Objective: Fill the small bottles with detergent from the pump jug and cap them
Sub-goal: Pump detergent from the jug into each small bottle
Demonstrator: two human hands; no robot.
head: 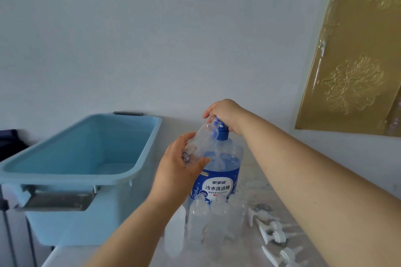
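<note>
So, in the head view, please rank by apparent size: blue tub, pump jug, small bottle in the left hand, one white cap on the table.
1. blue tub
2. pump jug
3. small bottle, partly hidden by the left hand
4. white cap, smallest though nearer the camera

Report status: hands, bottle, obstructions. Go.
Right grip wrapped over blue pump head of large clear detergent jug. Left grip holds small clear plastic bottle tilted, mouth at spout. Nothing blocking; frosted small bottles, white pump caps wait nearby.
</note>
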